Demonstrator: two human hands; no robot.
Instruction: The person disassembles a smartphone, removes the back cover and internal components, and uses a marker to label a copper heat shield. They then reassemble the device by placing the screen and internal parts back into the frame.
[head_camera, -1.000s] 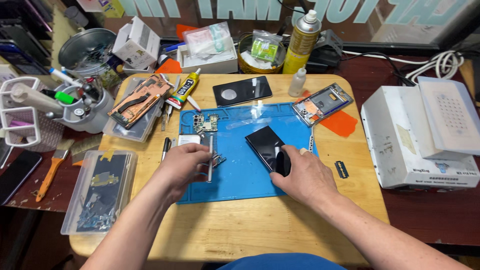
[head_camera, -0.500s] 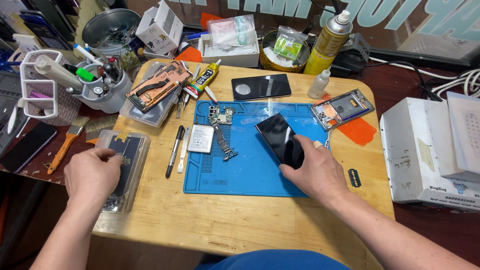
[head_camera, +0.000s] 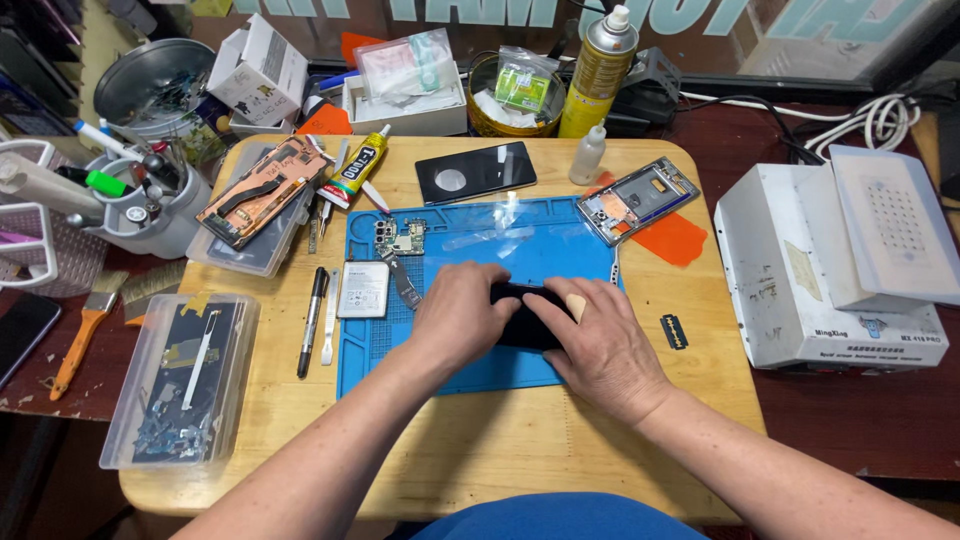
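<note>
Two hands are closed over one dark phone (head_camera: 528, 322), which is pressed flat on the blue work mat (head_camera: 560, 255) between them. It is covered from the left by the left hand (head_camera: 462, 315), fingers curled onto its edge, and gripped from the right by the right hand (head_camera: 600, 340), fingers bent across its top. Just left of the left hand, a white battery (head_camera: 362, 290) and a small circuit board (head_camera: 400, 238) are laid on the mat. Beyond the fingers, a black back cover (head_camera: 476, 171) is seen, and past the right hand a phone frame (head_camera: 637, 199) and a white machine (head_camera: 840, 270).
</note>
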